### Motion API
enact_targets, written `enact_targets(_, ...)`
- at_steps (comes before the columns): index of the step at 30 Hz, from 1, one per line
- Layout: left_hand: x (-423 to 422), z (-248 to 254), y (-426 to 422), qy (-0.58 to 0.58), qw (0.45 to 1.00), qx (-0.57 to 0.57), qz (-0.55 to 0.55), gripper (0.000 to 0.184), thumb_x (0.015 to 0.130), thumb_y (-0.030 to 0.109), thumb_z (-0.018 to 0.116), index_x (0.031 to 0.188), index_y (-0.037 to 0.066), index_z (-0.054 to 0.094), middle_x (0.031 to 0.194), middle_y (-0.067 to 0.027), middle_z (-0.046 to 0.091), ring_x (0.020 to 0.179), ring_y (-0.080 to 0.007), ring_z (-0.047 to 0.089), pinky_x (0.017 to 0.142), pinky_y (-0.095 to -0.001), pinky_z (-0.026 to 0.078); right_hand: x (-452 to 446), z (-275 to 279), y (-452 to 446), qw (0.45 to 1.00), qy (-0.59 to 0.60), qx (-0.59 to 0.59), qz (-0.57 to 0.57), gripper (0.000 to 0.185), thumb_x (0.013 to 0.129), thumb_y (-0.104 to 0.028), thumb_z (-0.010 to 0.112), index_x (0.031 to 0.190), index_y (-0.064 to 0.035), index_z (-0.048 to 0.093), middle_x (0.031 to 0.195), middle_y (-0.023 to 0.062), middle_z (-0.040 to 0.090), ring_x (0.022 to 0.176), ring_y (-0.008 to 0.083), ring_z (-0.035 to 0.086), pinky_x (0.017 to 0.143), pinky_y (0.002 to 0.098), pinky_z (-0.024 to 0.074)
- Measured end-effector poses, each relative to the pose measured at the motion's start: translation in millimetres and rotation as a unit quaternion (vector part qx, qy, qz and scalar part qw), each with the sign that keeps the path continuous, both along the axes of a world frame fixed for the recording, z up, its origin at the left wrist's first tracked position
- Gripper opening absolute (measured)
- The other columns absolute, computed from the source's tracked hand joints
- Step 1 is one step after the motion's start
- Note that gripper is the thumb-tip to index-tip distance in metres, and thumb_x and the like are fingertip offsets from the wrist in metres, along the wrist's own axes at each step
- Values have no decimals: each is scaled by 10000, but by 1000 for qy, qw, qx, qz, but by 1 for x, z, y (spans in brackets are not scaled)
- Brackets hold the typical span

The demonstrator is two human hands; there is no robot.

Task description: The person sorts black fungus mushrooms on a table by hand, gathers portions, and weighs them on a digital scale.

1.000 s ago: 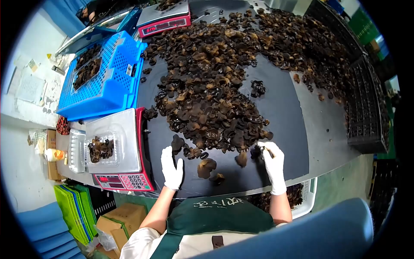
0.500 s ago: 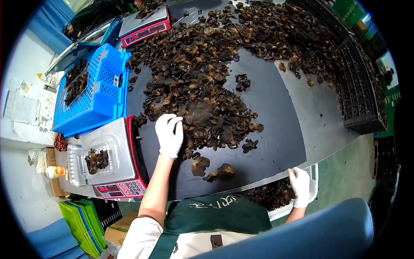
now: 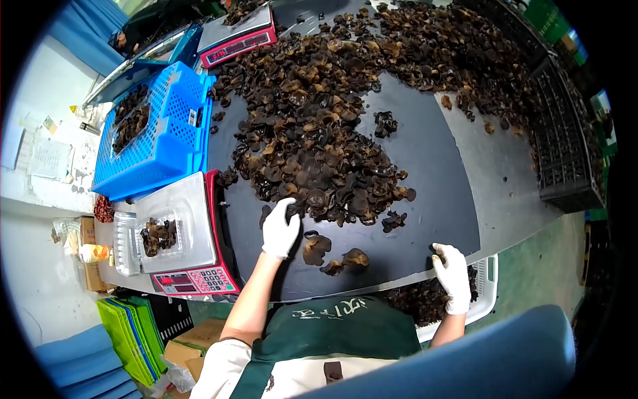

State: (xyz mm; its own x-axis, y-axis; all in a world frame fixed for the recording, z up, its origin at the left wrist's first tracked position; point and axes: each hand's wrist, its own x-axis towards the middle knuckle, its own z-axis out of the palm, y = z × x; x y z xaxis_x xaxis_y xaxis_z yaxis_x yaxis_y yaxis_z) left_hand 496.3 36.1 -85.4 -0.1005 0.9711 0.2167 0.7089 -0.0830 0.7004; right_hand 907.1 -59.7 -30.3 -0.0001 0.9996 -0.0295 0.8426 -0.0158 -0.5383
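Dark brown wood ear mushrooms (image 3: 312, 146) lie in a big heap on the black table mat (image 3: 432, 173). My left hand (image 3: 281, 229), in a white glove, is at the heap's near edge, with thumb and forefinger apart. One dark piece shows beside its outer side; the other fingertips are hidden. Two loose brown wood ears (image 3: 317, 249) lie just right of it. My right hand (image 3: 453, 276), also gloved, is above the mat's near edge with its fingers pinched, a small dark bit at their tips. Below it, a white basket (image 3: 490, 292) holds more wood ears.
A red scale (image 3: 222, 246) at left carries an open clear plastic box (image 3: 174, 233) with wood ears inside. Behind it stands a blue crate (image 3: 153, 146); another red scale (image 3: 242, 45) is farther back. A black crate (image 3: 565, 146) borders the right side.
My left hand has shifted right and nearer to me along the heap's edge. My right hand has moved up and left from the basket's rim to the mat's edge. The view has shifted slightly.
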Motion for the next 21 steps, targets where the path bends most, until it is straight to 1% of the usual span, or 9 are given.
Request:
enact_targets(6, -2, 41, -34, -179, 981, 19, 66, 307, 874, 28, 615, 1178, -14, 589, 1021, -113, 668, 928, -221, 652, 885, -317, 507, 30, 0, -20, 997, -31, 18, -70, 243, 827, -75, 659, 1066, -31, 677, 990, 138, 691, 939, 324, 647, 858, 409, 503)
enact_targets(8, 35, 68, -45, -96, 991, 13, -91, 331, 860, 73, 620, 1187, 27, 600, 1070, -133, 664, 963, -243, 651, 890, -351, 513, 34, 4, -21, 995, -47, 24, -83, 243, 832, -77, 660, 1068, -21, 676, 991, 142, 694, 936, 328, 648, 852, 409, 503)
enact_targets(9, 55, 86, -53, -104, 966, -53, -230, 372, 845, 116, 664, 1207, 51, 608, 1156, -158, 645, 1021, -277, 648, 913, -363, 510, 36, 5, -19, 995, -46, 32, -87, 244, 833, -79, 661, 1069, -17, 676, 996, 143, 694, 940, 327, 647, 852, 408, 502)
enact_targets(10, 76, 107, -65, -204, 914, -164, -309, 410, 831, 147, 696, 1217, 40, 609, 1210, -180, 620, 1077, -324, 632, 946, -395, 498, 34, 12, -17, 994, -41, 31, -93, 245, 836, -86, 661, 1069, -13, 676, 1003, 142, 694, 946, 324, 645, 854, 408, 501)
enact_targets(11, 87, 100, -71, -199, 895, -117, -382, 434, 806, 163, 719, 1204, 24, 617, 1210, -200, 612, 1077, -369, 621, 946, -425, 498, 33, 16, -15, 994, -42, 33, -94, 245, 836, -86, 661, 1069, -13, 676, 1003, 142, 694, 946, 324, 645, 854, 408, 501)
enact_targets(13, 89, 90, -45, -66, 918, 55, -388, 406, 773, 105, 714, 1162, 30, 630, 1223, -172, 603, 1132, -348, 592, 989, -440, 466, 29, 23, -14, 993, -38, 44, -100, 239, 836, -87, 660, 1063, -14, 676, 1000, 140, 693, 945, 323, 643, 853, 408, 501)
enact_targets(16, 65, 58, 12, 53, 957, 166, -231, 315, 802, 118, 685, 1108, 48, 664, 1207, -175, 606, 1149, -362, 561, 993, -451, 447, 15, 23, -7, 994, -51, 83, -47, 260, 829, -95, 666, 1084, -40, 669, 983, 127, 683, 931, 321, 633, 845, 413, 492)
enact_targets(19, 26, 30, 33, 261, 950, 79, -154, 430, 844, 304, 682, 1244, 150, 645, 1480, -197, 399, 1342, -455, 347, 1096, -566, 300, -15, 16, 4, 993, -21, 117, 3, 258, 813, -101, 680, 1065, -50, 675, 976, 130, 684, 922, 327, 632, 843, 425, 488)
enact_targets(21, 8, 28, 20, 293, 935, 62, -193, 433, 843, 299, 687, 1247, 152, 640, 1485, -197, 402, 1337, -463, 358, 1098, -575, 300, -35, 7, 11, 992, 34, 110, 42, 239, 788, -101, 692, 1020, -43, 682, 957, 139, 686, 911, 342, 633, 840, 427, 489)
